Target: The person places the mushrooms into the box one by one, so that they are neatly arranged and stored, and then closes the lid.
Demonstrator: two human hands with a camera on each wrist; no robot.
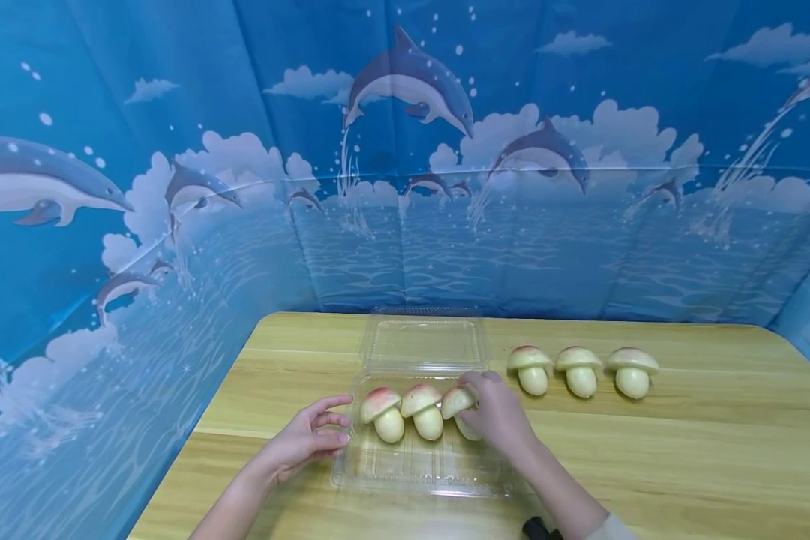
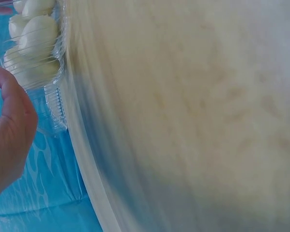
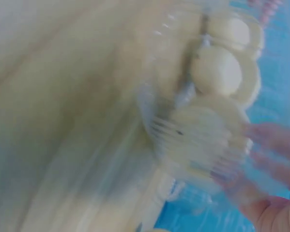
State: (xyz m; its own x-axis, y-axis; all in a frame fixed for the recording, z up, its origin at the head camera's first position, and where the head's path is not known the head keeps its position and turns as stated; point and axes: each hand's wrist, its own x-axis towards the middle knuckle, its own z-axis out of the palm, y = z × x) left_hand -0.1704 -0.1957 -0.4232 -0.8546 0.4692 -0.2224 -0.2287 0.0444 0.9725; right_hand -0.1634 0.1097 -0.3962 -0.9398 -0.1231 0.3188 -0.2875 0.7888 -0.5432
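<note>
At the middle of the table [image 1: 682,465], a clear plastic box [image 1: 412,471] lies with its lid [image 1: 425,343] folded back toward 12 o'clock. Much of the box is hard to make out, since the wood shows through its floor and walls.

Three mushroom-shaped pieces lie side by side across its upper half. The left mushroom [image 1: 384,414] and the middle mushroom [image 1: 424,412] are in plain sight, pink-tinged caps toward 11 o'clock and pale stems toward 5, so their long axes slant. The third mushroom [image 1: 455,402], nearest the box's 3 o'clock wall, is partly hidden by the right hand [image 1: 498,411], whose fingers grip it; its cap likewise leans toward 11. Motion blur in the right wrist view softens the fingers and this piece.

At the box's 9 o'clock edge is the left hand [image 1: 313,435], fingers loosely bent and holding nothing; whether the thumb touches the rim is unclear. The left wrist view cuts this hand off at its 9 o'clock edge.

Outside the box, toward 2 o'clock, three loose mushrooms [image 1: 579,373] stand apart in a row, caps toward 12, stems roughly toward 6. By the right forearm, a black object [image 1: 537,529] and a pale sleeve [image 1: 613,529] are cropped at the bottom.
</note>
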